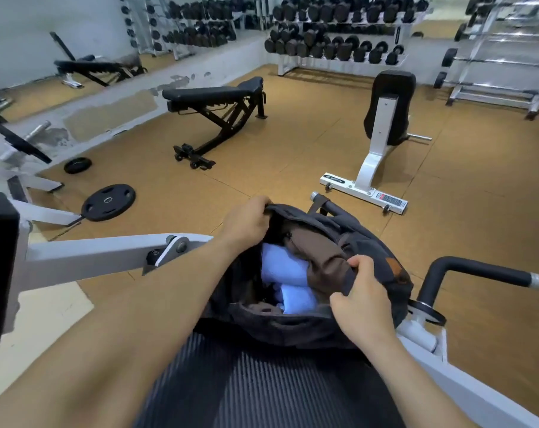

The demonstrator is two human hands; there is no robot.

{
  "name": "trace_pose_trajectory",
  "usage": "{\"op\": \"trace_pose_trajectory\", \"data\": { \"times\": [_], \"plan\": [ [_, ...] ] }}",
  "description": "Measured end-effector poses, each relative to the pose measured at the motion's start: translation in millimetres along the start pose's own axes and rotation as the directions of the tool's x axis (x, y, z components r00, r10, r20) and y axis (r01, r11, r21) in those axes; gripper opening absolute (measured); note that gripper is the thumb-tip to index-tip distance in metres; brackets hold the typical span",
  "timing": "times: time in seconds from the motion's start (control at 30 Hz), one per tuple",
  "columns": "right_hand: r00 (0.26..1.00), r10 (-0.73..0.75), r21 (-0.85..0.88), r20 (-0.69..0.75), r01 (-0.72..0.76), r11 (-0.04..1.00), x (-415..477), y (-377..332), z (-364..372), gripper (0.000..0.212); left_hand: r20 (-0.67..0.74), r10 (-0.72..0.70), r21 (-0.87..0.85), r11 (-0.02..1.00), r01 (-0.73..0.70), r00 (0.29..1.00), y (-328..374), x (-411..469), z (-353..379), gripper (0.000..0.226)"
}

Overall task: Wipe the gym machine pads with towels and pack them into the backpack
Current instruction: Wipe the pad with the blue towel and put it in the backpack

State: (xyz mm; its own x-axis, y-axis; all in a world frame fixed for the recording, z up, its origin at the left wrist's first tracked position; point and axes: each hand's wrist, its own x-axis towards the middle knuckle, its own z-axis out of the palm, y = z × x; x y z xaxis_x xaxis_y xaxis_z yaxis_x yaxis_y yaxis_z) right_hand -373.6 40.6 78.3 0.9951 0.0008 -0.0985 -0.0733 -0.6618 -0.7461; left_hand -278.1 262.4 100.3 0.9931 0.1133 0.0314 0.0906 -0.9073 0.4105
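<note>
A dark grey backpack [370,242] lies open on the ribbed black pad [262,387] of a gym machine in front of me. Two folded light blue towels [285,267] sit inside it beside a brown lining flap [320,257]. My left hand [246,222] grips the far upper edge of the bag's opening. My right hand [362,301] pinches the near right edge of the opening, fingers curled over the fabric. Between them the opening is held wide.
The machine's white arm [101,253] runs to the left and a black handle [478,270] sticks out at right. A weight plate [108,202] lies on the orange floor. A black bench [212,97], a white seat [385,118] and dumbbell racks [339,35] stand farther off.
</note>
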Motion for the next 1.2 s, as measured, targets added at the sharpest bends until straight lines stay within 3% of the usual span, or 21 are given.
{"op": "trace_pose_trajectory", "data": {
  "times": [0.03, 0.1, 0.17, 0.2, 0.27, 0.3, 0.33, 0.4, 0.43, 0.47, 0.53, 0.67, 0.73, 0.8, 0.83, 0.9, 0.97, 1.1, 1.2],
  "plan": [
    [0.993, -0.068, 0.074, -0.099, 0.076, 0.994, 4, -9, -10, 0.046, -0.055, -0.025, -0.076, 0.997, 0.021, 0.998, 1, 6, -15, 0.016],
    [0.901, -0.228, 0.147, -0.368, 0.299, 0.943, 13, -36, -33, 0.042, -0.309, -0.056, -0.186, 0.983, -0.003, 0.949, 4, 22, -60, 0.017],
    [0.827, -0.328, 0.111, -0.457, 0.419, 0.901, 14, -59, -44, 0.038, -0.481, -0.032, -0.167, 0.984, -0.056, 0.876, 2, 27, -97, 0.022],
    [0.845, -0.343, 0.052, -0.41, 0.396, 0.917, 16, -63, -40, 0.036, -0.425, -0.007, -0.069, 0.997, -0.024, 0.905, -1, 25, -105, 0.024],
    [0.956, -0.267, -0.062, -0.12, 0.261, 0.963, 18, -54, -34, 0.033, -0.043, -0.085, 0.199, 0.976, 0.092, 0.995, -9, 16, -98, 0.024],
    [0.975, -0.221, -0.119, -0.003, 0.219, 0.968, 18, -48, -34, 0.032, 0.107, -0.146, 0.271, 0.956, 0.112, 0.984, -15, 11, -88, 0.023],
    [0.977, -0.21, -0.146, 0.024, 0.211, 0.967, 16, -46, -37, 0.031, 0.156, -0.141, 0.264, 0.96, 0.097, 0.978, -19, 6, -82, 0.021],
    [0.952, -0.28, -0.12, -0.125, 0.266, 0.957, 10, -41, -42, 0.034, -0.044, -0.13, 0.032, 0.991, 0.131, 0.991, -22, 2, -72, 0.021],
    [0.934, -0.306, -0.132, -0.182, 0.285, 0.949, 7, -38, -41, 0.034, -0.162, -0.145, -0.021, 0.989, 0.144, 0.976, -23, 4, -66, 0.021],
    [0.934, -0.314, -0.176, -0.173, 0.284, 0.942, 6, -38, -38, 0.034, -0.188, -0.153, 0.015, 0.987, 0.159, 0.97, -24, 6, -61, 0.022],
    [0.96, -0.272, -0.261, -0.063, 0.247, 0.933, 2, -33, -26, 0.037, -0.096, -0.167, 0.158, 0.971, 0.18, 0.981, -30, 2, -53, 0.026],
    [0.952, -0.274, -0.119, -0.133, 0.259, 0.959, 4, -29, -14, 0.031, -0.031, -0.221, 0.225, 0.949, 0.223, 0.975, -41, 0, -54, 0.03],
    [0.988, -0.109, 0.04, -0.109, 0.114, 0.993, 2, -23, -8, 0.037, 0.03, -0.254, 0.311, 0.922, 0.233, 0.967, -41, 0, -60, 0.025],
    [0.995, 0.093, 0.236, -0.031, -0.083, 0.968, 0, -13, -4, 0.04, 0.073, -0.235, 0.286, 0.936, 0.206, 0.969, -36, 1, -70, 0.014],
    [0.983, 0.181, 0.376, 0.033, -0.18, 0.909, -2, -6, -1, 0.035, 0.112, -0.18, 0.204, 0.967, 0.154, 0.977, -36, 3, -75, 0.01],
    [0.938, 0.292, 0.6, 0.188, -0.345, 0.722, -10, 5, 9, 0.016, 0.252, -0.05, -0.019, 0.998, 0.056, 0.966, -28, 5, -82, 0.029],
    [0.891, 0.334, 0.715, 0.309, -0.449, 0.536, -15, 11, 20, 0.009, 0.36, 0.017, -0.157, 0.987, 0.043, 0.933, -22, 2, -84, 0.025],
    [0.869, 0.209, 0.859, 0.448, -0.483, 0.168, -8, 7, 20, 0.023, 0.238, -0.131, -0.287, 0.937, 0.199, 0.962, -32, 13, -80, 0.044],
    [0.865, 0.113, 0.868, 0.489, -0.495, 0.039, 7, 9, 12, 0.024, 0.163, -0.26, -0.519, 0.798, 0.307, 0.952, -39, 20, -63, 0.035]
  ]
}}
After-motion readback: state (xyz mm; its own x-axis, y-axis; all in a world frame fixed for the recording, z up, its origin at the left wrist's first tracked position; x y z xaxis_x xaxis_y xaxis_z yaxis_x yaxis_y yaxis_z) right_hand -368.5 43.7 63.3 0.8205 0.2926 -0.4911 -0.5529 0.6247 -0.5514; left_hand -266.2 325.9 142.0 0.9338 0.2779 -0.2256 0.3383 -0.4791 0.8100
